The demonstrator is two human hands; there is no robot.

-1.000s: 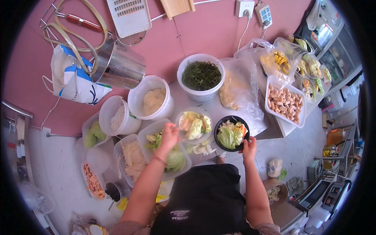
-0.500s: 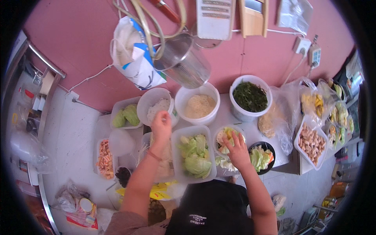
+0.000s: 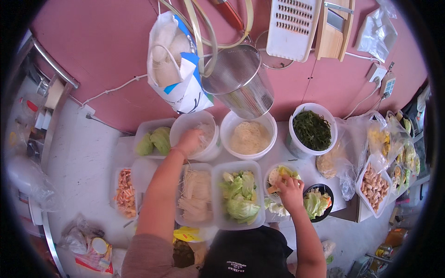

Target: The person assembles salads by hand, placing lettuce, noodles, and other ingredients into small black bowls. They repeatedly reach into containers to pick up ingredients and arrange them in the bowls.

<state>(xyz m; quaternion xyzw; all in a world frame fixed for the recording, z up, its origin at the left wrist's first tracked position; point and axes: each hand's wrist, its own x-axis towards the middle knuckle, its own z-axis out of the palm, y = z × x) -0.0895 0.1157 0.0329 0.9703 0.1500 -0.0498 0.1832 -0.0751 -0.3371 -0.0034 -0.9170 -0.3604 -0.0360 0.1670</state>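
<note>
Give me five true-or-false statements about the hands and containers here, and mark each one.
1. The left hand is inside a round white tub. True.
2. The black bowl holds leafy vegetables. True.
3. The right hand is inside the black bowl. False: it is at the pale bowl beside it.
4. The metal strainer lies on the floor. False: it is up by the pink wall.
5. The green strands lie on a flat tray. False: they fill a tub.

Left hand point(image 3: 188, 142) partly hidden inside the white tub point(image 3: 184, 122) (any grip unclear)
</note>
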